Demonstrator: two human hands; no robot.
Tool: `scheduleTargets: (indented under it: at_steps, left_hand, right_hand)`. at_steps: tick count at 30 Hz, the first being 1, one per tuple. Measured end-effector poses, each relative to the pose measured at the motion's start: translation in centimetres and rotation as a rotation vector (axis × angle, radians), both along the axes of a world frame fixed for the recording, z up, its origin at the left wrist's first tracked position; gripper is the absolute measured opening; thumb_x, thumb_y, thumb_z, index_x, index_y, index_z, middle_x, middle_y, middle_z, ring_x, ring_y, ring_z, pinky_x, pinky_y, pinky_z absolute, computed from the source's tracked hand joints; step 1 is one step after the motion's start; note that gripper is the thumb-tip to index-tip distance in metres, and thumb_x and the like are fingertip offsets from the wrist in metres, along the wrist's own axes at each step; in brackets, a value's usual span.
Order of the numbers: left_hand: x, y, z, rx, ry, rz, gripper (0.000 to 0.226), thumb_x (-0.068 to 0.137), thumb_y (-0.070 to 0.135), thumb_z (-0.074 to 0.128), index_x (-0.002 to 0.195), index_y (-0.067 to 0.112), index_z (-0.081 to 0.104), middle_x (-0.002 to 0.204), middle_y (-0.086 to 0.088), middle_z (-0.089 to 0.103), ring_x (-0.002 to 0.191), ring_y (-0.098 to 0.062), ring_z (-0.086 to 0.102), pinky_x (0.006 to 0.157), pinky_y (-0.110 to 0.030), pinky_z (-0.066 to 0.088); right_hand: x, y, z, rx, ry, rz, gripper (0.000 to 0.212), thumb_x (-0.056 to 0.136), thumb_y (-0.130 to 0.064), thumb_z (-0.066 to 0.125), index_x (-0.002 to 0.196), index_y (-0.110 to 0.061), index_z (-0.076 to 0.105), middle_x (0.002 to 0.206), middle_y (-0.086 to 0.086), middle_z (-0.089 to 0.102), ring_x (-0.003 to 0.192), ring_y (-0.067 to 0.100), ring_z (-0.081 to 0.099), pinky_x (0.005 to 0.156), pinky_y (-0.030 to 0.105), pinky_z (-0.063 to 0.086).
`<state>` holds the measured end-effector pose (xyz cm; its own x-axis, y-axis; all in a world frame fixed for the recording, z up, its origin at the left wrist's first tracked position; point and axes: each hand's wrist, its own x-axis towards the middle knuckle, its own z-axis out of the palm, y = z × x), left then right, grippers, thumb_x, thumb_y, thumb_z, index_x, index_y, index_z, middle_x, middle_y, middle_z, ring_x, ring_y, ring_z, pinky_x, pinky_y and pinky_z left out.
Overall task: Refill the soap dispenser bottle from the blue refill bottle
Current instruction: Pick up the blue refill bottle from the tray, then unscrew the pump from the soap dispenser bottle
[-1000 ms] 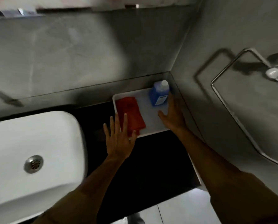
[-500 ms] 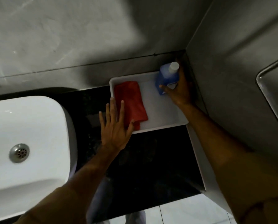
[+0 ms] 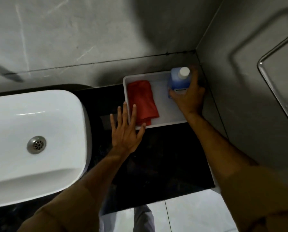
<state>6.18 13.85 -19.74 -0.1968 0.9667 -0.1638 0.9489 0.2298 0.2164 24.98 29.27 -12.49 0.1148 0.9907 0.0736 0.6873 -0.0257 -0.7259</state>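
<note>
Nearest, the left hand [image 3: 125, 131] lies flat with fingers spread over the glossy black stone surface [image 3: 165, 156], its fingertips [image 3: 134, 107] reaching the near left corner of the shallow white plastic tray [image 3: 125, 79] and the folded red cloth [image 3: 142, 99] inside it; it holds nothing. To the left sits the white ceramic basin [image 3: 31, 131]. Farther back, the right hand [image 3: 188, 96] has its grip curled around the blue plastic refill bottle with a white cap [image 3: 179, 79], which stands upright in the tray's far right corner, tight against the grey wall [image 3: 240, 81]. No soap dispenser bottle is in view. Lifting from that cramped corner could knock the bottle against the wall, and a loose cap could let soap spill onto the cloth.
</note>
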Motion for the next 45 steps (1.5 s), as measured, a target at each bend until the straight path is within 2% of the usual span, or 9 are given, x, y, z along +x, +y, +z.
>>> scheduleTargets:
  at_steps: [5,10,15,20,24,31,36,41,45]
  left_hand:
    - [2.3,2.2,3.2,0.087,-0.050,-0.025,0.081,0.103,0.065,0.032,0.169,0.026,0.005,0.178,-0.013,0.004,0.165,-0.034,0.004,0.133,-0.059,0.007]
    - [3.8,-7.7,4.0,0.147,-0.066,-0.106,0.075,0.103,0.062,0.037,0.166,0.022,0.025,0.174,-0.017,0.020,0.163,-0.037,0.019,0.131,-0.058,0.018]
    - [0.8,-21.4,2.8,0.038,-0.101,-0.161,0.077,0.102,0.063,0.032,0.168,0.029,0.011,0.177,-0.013,0.010,0.164,-0.037,0.014,0.129,-0.063,0.018]
    - [-8.4,-35.8,0.2,-0.036,-0.043,0.007,0.079,0.103,0.066,0.027,0.168,0.028,0.004,0.178,-0.014,0.000,0.164,-0.038,0.006,0.128,-0.067,0.014]
    - [-17.0,-41.4,-0.6,-0.007,0.050,0.101,0.082,0.102,0.067,0.030,0.169,0.028,0.003,0.178,-0.013,-0.004,0.165,-0.038,0.003,0.128,-0.068,0.012]
    - [-19.0,-42.7,-3.1,0.082,0.077,0.140,0.087,0.100,0.073,0.029,0.168,0.028,0.001,0.178,-0.014,-0.003,0.165,-0.038,0.000,0.127,-0.070,0.006]
    - [-18.4,-41.9,-5.5,0.132,0.091,0.113,0.087,0.101,0.077,0.028,0.169,0.028,0.005,0.178,-0.014,0.001,0.165,-0.037,0.003,0.127,-0.071,0.007]
    - [-16.5,-42.1,-5.9,0.127,0.040,0.100,0.082,0.102,0.074,0.025,0.168,0.029,0.004,0.178,-0.013,-0.002,0.165,-0.035,-0.001,0.127,-0.070,0.006]
    - [-14.8,-43.3,-4.8,0.246,-0.196,0.096,0.064,0.109,0.051,0.039,0.166,0.026,0.027,0.177,-0.012,0.013,0.165,-0.032,0.008,0.129,-0.063,0.017]
  right_hand:
    - [0.3,-0.5,5.3,0.120,-0.026,-0.080,0.104,0.073,-0.044,0.091,0.159,-0.017,0.040,0.152,0.011,0.058,0.137,0.033,0.058,0.110,0.039,0.049]
    - [-2.2,-10.4,7.7,0.144,-0.101,-0.101,0.096,0.071,-0.054,0.080,0.155,-0.029,0.043,0.137,0.000,0.070,0.120,0.031,0.068,0.098,0.039,0.055]
    - [-4.2,-24.8,6.7,0.014,-0.072,-0.105,0.097,0.069,-0.053,0.086,0.154,-0.034,0.041,0.131,0.004,0.072,0.113,0.037,0.070,0.092,0.037,0.055]
    - [-9.1,-39.3,4.9,0.028,-0.079,-0.014,0.098,0.074,-0.044,0.092,0.156,-0.019,0.044,0.134,0.007,0.070,0.114,0.030,0.072,0.095,0.022,0.052]
    - [-16.5,-45.1,4.4,0.064,-0.043,0.147,0.097,0.077,-0.042,0.092,0.155,-0.013,0.043,0.138,0.007,0.068,0.116,0.026,0.071,0.099,0.034,0.060]
    - [-22.3,-46.9,2.5,0.033,0.022,0.239,0.097,0.081,-0.040,0.089,0.159,-0.013,0.037,0.149,0.004,0.060,0.134,0.020,0.061,0.109,0.027,0.050]
    - [-22.3,-46.1,0.0,0.054,0.009,0.192,0.100,0.083,-0.040,0.088,0.162,-0.014,0.032,0.156,0.004,0.054,0.142,0.019,0.054,0.116,0.035,0.050]
    - [-19.6,-48.1,-2.4,-0.005,0.116,0.157,0.117,0.082,-0.028,0.090,0.167,-0.022,0.009,0.168,0.002,0.037,0.154,0.016,0.040,0.120,0.045,0.046]
    - [-15.0,-54.5,-4.9,-0.008,0.031,0.042,0.086,0.091,-0.022,0.079,0.161,-0.020,0.029,0.155,0.011,0.049,0.138,0.024,0.056,0.103,0.053,0.058]
